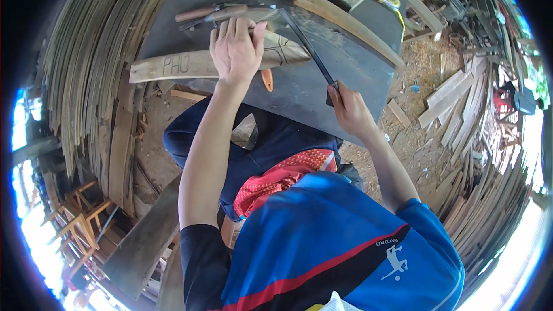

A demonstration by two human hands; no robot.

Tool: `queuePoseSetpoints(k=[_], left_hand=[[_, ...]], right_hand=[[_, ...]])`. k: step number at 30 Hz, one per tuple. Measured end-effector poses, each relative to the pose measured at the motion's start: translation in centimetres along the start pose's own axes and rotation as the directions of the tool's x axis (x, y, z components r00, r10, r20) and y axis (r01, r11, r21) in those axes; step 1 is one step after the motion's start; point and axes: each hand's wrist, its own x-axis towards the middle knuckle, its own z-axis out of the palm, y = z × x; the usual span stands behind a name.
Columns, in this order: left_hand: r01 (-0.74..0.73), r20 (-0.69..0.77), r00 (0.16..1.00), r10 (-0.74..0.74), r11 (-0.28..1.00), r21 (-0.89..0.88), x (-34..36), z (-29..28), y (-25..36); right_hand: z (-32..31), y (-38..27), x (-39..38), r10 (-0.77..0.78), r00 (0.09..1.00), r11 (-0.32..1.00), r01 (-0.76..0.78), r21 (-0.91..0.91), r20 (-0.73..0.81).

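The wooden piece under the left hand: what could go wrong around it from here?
Only the left hand appears to steady the wooden piece, so it might slide or pivot. The long dark tool in the right hand reaches past its pointed end and could slip toward the bare left hand. The wood-handled tools lying close beyond might be knocked.

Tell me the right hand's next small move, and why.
Probably settle the long, narrow, dark metal tool against the tapered right end of the pale, curved wooden board: the right hand grips the tool, which appears close beside that end, and the left hand lies over the board. Tool-board contact is unclear.
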Motion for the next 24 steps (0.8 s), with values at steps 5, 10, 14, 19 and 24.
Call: queuePoseSetpoints(k=[5, 10, 14, 19, 24], left_hand=[[-0.084, 0.048, 0.995, 0.085, 0.996, -0.014, 0.5, 3.7, 4.7], [-0.104, 0.085, 0.991, 0.105, 0.994, -0.019, -2.4, 5.4, 7.2], [-0.147, 0.404, 0.907, 0.117, 0.988, 0.043, -0.9, 2.9, 8.0], [-0.284, 0.671, 0.672, 0.314, 0.946, -0.158, 1.1, 1.5, 5.9], [-0.044, 0.647, 0.753, 0.123, 0.990, -0.137, 0.6, 3.4, 5.0]], right_hand=[[-1.0, 2.6, 0.3, 0.039, 0.998, 0.997, -0.035, 0.069, -0.052], [-0.8, 3.9, 0.0, 0.131, 0.991, 0.987, -0.127, 0.101, -0.032], [-0.8, 5.8, 0.1, 0.090, 0.994, 0.986, -0.081, 0.145, -0.060], [-1.1, 5.2, 0.8, 0.105, 0.994, 0.986, -0.098, 0.136, -0.042], [-0.3, 4.4, 1.0, -0.070, 0.985, 0.992, 0.085, 0.093, -0.160]])
